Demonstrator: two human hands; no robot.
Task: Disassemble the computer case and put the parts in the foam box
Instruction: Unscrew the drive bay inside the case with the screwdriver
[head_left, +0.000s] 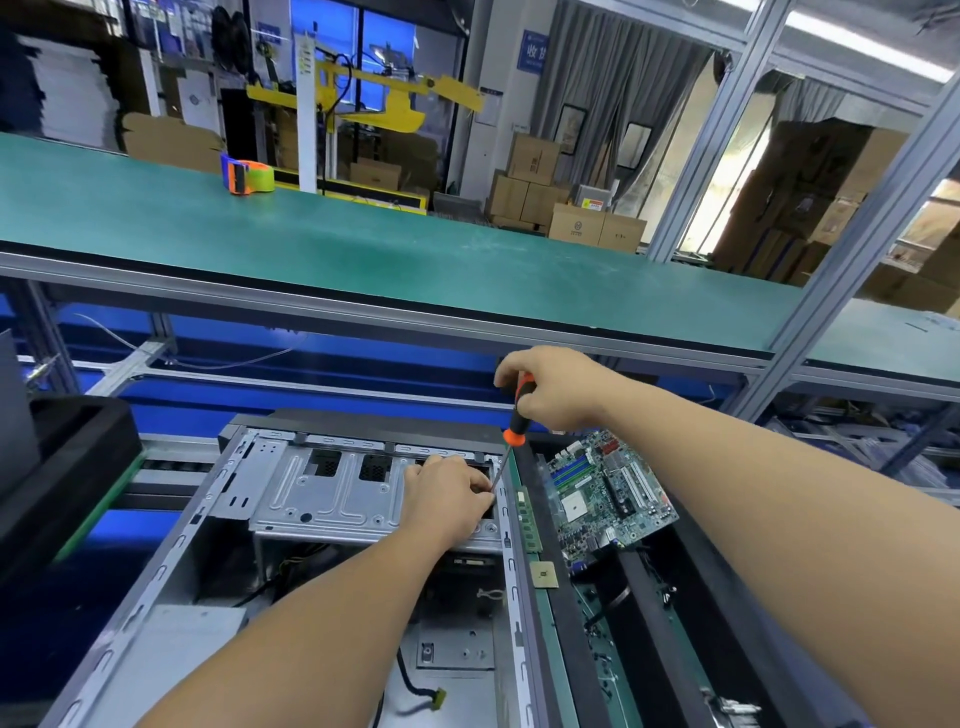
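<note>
Case (291, 525): open on the worktop, centre.
Left hand (449, 499): fingers curled, pinching the screwdriver shaft over the metal cage (332, 493).
Right hand (558, 387): gripping the screwdriver (518, 413) handle.
Circuit board (608, 488): in the foam box (571, 623), right.

We can't see the screwdriver (514, 423) tip: the left hand (447, 501) covers it, along with the drive cage (332, 493) corner beneath. Right hand (558, 387) hides the handle top. Computer case (171, 545) runs off the bottom edge, its lower interior blocked by the left forearm. Black foam box (587, 639) also cut off at the bottom; small parts inside too dim to tell. Motherboard (610, 491) markings too small to read. Blue wall sign (535, 49) text blurred.
</note>
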